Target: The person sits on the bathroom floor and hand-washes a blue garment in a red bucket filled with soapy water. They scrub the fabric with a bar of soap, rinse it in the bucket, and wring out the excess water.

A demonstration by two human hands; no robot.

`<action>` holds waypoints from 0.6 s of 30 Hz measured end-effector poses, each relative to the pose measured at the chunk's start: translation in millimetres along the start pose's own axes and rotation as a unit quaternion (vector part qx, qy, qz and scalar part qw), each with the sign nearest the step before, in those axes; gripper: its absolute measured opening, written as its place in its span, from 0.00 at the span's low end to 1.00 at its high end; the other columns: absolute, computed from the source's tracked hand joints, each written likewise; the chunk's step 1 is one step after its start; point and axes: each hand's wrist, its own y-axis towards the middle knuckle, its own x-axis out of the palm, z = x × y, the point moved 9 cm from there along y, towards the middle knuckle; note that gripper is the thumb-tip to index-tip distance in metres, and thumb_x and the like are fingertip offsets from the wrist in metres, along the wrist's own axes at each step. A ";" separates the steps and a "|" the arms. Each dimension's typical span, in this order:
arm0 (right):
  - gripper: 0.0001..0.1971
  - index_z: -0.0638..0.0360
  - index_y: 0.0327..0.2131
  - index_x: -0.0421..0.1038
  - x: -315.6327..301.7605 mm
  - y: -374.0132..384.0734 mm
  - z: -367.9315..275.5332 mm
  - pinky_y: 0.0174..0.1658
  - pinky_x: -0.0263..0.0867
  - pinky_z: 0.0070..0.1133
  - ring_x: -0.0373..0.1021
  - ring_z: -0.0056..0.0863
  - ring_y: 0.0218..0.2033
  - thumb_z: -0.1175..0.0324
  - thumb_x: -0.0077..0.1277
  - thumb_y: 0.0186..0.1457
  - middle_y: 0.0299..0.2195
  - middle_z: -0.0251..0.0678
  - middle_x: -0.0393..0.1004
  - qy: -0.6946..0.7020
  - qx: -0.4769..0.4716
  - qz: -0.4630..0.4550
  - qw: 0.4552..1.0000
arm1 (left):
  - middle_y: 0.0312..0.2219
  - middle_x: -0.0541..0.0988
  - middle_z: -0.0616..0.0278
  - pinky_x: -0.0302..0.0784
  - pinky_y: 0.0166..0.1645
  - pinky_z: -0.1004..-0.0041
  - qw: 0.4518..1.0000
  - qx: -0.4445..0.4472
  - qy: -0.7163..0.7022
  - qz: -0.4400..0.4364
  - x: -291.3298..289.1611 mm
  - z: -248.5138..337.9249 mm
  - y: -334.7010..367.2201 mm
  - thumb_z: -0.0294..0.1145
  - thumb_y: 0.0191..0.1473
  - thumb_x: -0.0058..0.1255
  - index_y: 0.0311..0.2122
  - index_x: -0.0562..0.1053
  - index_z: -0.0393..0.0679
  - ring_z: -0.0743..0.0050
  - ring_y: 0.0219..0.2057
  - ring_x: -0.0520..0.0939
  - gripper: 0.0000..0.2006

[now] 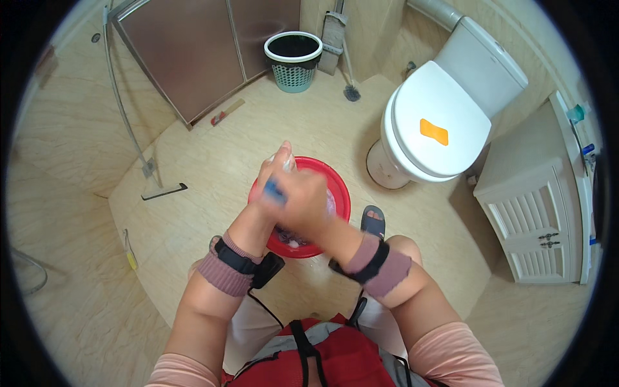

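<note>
Both of my hands are raised over a red basin (343,197) on the floor between my feet. My left hand (269,173) is closed, its thumb upward, with a strip of something whitish showing by the fingers; I cannot make out whether it is cloth or suds. Across the left wrist lies my right hand (304,200), smeared by motion and closed around a small blue thing (274,191) whose kind is too blurred to tell. Inside the basin, partly hidden beneath my hands, wet fabric (293,240) sits with whitish suds.
A white toilet (412,103) bears an orange sponge-shaped piece (434,132) on its lid. Behind the basin stand a waste bin (294,76) and a toilet brush (351,92). A floor squeegee (164,191) leans left; a white louvred cabinet (525,213) stands right.
</note>
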 end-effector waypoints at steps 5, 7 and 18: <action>0.17 0.57 0.32 0.71 -17.3 3.7 105.1 0.26 0.65 0.36 0.71 0.47 0.22 0.51 0.55 0.51 0.21 0.45 0.72 -0.069 0.243 0.059 0.966 | 0.28 0.77 0.64 0.76 0.35 0.72 0.953 0.060 0.156 0.254 53.8 -6.4 -14.5 0.49 0.62 0.43 0.36 0.71 0.47 0.75 0.28 0.78 0.16; 0.16 0.57 0.29 0.71 -11.1 -2.7 44.9 0.26 0.66 0.35 0.71 0.47 0.22 0.53 0.54 0.52 0.21 0.44 0.72 -0.016 0.110 0.082 0.990 | 0.28 0.76 0.64 0.76 0.35 0.72 0.982 0.059 0.110 0.145 31.8 -4.7 -1.9 0.49 0.62 0.43 0.37 0.72 0.46 0.75 0.28 0.79 0.16; 0.14 0.54 0.18 0.70 -8.3 -6.2 22.9 0.19 0.61 0.27 0.66 0.34 0.15 0.58 0.60 0.48 0.17 0.37 0.70 -0.032 0.016 0.073 0.997 | 0.26 0.75 0.66 0.74 0.35 0.73 0.991 0.010 0.030 0.132 27.7 -16.6 -0.5 0.46 0.62 0.43 0.34 0.70 0.47 0.75 0.29 0.78 0.14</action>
